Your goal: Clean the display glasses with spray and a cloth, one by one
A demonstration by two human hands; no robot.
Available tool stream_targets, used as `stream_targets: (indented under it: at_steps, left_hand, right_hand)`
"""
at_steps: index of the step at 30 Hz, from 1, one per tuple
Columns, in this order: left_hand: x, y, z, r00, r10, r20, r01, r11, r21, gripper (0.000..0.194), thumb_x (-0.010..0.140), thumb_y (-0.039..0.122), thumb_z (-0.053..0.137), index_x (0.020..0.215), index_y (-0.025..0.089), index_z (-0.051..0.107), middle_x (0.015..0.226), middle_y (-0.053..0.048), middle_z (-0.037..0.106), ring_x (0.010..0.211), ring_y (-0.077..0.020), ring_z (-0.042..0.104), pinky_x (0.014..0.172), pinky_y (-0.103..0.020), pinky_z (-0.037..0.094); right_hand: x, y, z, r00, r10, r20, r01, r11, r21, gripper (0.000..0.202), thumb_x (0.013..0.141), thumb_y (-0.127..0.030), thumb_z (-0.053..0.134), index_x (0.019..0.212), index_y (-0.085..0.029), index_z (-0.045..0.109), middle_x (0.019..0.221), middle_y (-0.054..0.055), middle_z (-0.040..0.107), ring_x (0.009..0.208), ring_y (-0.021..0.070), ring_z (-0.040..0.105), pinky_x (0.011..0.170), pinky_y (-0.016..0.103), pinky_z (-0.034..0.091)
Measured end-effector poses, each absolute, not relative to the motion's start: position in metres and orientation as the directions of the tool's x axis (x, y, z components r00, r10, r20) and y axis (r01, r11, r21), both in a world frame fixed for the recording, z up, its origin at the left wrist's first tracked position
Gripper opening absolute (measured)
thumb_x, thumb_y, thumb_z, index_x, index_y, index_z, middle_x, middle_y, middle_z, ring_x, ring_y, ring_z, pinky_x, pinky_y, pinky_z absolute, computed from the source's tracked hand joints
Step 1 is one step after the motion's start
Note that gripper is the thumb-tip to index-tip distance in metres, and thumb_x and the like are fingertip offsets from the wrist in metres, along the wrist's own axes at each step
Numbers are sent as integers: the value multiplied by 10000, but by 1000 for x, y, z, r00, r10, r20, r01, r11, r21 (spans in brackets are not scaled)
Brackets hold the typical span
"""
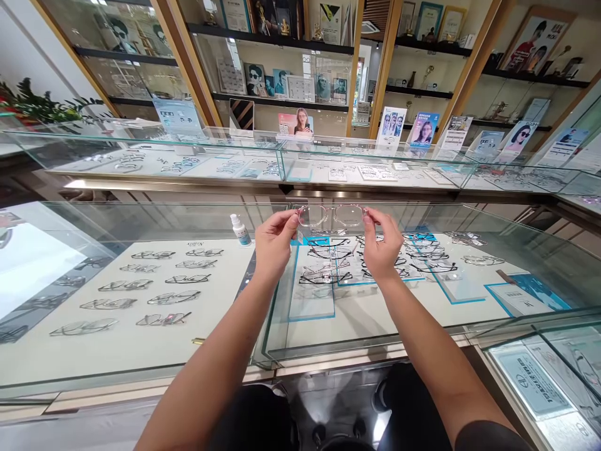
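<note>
A pair of clear-lensed eyeglasses [331, 215] with a thin pinkish frame is held up in both hands above the glass display case. My left hand [276, 241] pinches its left side, and my right hand [382, 241] pinches the right side. The lenses face level across, between my fingers. Beneath and behind my hands, rows of dark-framed glasses [326, 277] rest on blue-edged trays [312, 310] inside the case. To the left of my left hand stands a small white spray bottle [240, 230].
Several glasses [113, 304] lie in rows in the left part of the case. A second glass showcase [253, 170] runs across behind, with upright advertising cards [424, 129] on top. Wall shelves [282, 103] stand beyond. Another case [530, 376] is at the lower right.
</note>
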State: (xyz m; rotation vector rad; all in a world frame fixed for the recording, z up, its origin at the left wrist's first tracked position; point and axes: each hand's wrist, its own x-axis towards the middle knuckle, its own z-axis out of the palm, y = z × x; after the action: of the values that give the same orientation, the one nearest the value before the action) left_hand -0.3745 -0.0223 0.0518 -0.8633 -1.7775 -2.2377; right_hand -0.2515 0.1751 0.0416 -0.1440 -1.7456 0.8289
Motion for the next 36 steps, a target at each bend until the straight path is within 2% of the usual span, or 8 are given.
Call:
stream_targets:
  at_steps: [3, 7, 11, 17, 21, 24, 31, 36]
  left_hand:
    - [-370, -21, 51, -781, 57, 622, 600, -211, 772, 325, 906, 496, 818, 1076, 221, 787, 963, -56, 782, 841, -161, 692, 752, -291, 516]
    - [-365, -18, 50, -600, -138, 788, 797, -15, 604, 178, 965, 395, 770, 1034, 232, 789, 955, -39, 782, 842, -151, 687, 766, -308, 497]
    - [-361, -15, 50, -525, -227, 820, 846, -29, 533, 113, 969, 323, 768, 1045, 242, 787, 975, -38, 783, 871, -154, 700, 778, -316, 514]
    - [-364, -8, 69, -569, -189, 801, 822, -83, 564, 163, 946, 368, 784, 1031, 228, 776, 980, -45, 779, 898, -169, 736, 780, -319, 565]
    - [-376, 1, 109, -436, -182, 881, 900, -60, 433, 123, 957, 357, 765, 1022, 253, 774, 973, -39, 762, 897, -176, 722, 777, -324, 565]
    - [-387, 7, 144, -377, -195, 905, 922, 9, 387, 116, 976, 370, 727, 1037, 277, 758, 999, -35, 761, 920, -191, 726, 784, -339, 575]
    - [-390, -3, 184, -369, -107, 923, 929, -13, 369, 74, 936, 344, 782, 996, 304, 768, 979, -11, 783, 863, -176, 742, 713, -340, 579]
    - [-381, -12, 184, -357, -121, 926, 934, -19, 357, 67, 921, 270, 790, 982, 296, 788, 951, 1, 785, 867, -166, 763, 682, -319, 585]
  right_hand:
    - [-254, 174, 40, -292, 430, 854, -281, 815, -507, 264, 1081, -403, 551, 1175, -270, 758, 1058, 84, 803, 987, 262, 749, 946, 473, 584]
    - [-256, 169, 37, -174, 353, 919, -373, 840, -393, 184, 1074, -319, 589, 1182, -249, 721, 1010, 59, 806, 917, 231, 771, 845, 423, 620]
    - [-254, 162, 42, -124, 361, 924, -413, 828, -379, 162, 1061, -302, 618, 1192, -270, 708, 1040, 55, 804, 951, 231, 787, 865, 431, 635]
    - [-253, 168, 74, -116, 397, 911, -340, 845, -412, 147, 1058, -388, 600, 1097, -286, 699, 1023, 53, 774, 918, 238, 764, 877, 467, 643]
    - [-267, 177, 107, -74, 415, 907, -320, 852, -416, 171, 1082, -393, 544, 1105, -286, 676, 1048, 54, 756, 955, 223, 753, 910, 445, 648]
    - [-279, 185, 135, -67, 399, 914, -355, 847, -396, 176, 1092, -366, 508, 1120, -277, 658, 1054, 53, 743, 978, 213, 745, 894, 418, 642]
    - [-268, 206, 184, -296, 264, 918, -435, 818, -376, 88, 1024, -304, 594, 1074, -259, 652, 1020, 26, 723, 962, 196, 733, 838, 373, 612]
    - [-257, 201, 185, -308, 260, 915, -449, 808, -381, 61, 998, -306, 627, 1014, -254, 655, 1010, 16, 734, 953, 188, 731, 814, 354, 610]
